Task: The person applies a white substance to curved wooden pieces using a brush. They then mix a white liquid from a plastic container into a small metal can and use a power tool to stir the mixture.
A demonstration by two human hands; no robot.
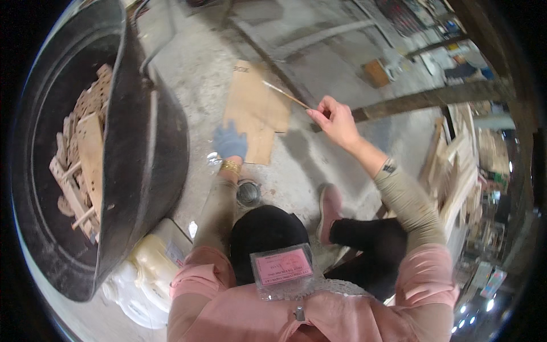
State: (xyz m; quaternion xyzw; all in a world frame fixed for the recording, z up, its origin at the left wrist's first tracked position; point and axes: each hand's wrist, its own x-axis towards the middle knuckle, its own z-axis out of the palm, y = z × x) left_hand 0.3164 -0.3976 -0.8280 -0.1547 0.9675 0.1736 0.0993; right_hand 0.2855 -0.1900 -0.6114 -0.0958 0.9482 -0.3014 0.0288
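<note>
A flat piece of brown cardboard (253,108) lies on the concrete floor in front of me. My left hand (230,141), in a blue-grey glove, rests on its near left part with the fingers spread. Bare and pinched closed, my right hand (335,119) holds a thin wooden stick with a whitish tip, which looks like a slim brush (293,99). The tip points left over the cardboard; whether it touches cannot be made out. Beside my left forearm stands a small round can (248,194), dark inside.
To my left is a big black tub (165,137) with wooden pieces (85,159) inside. White and yellowish plastic jugs (148,279) stand beside it. Light wooden boards (456,165) are stacked at right. A wooden beam (427,102) crosses beyond my right hand, with a brown box (376,73) behind it.
</note>
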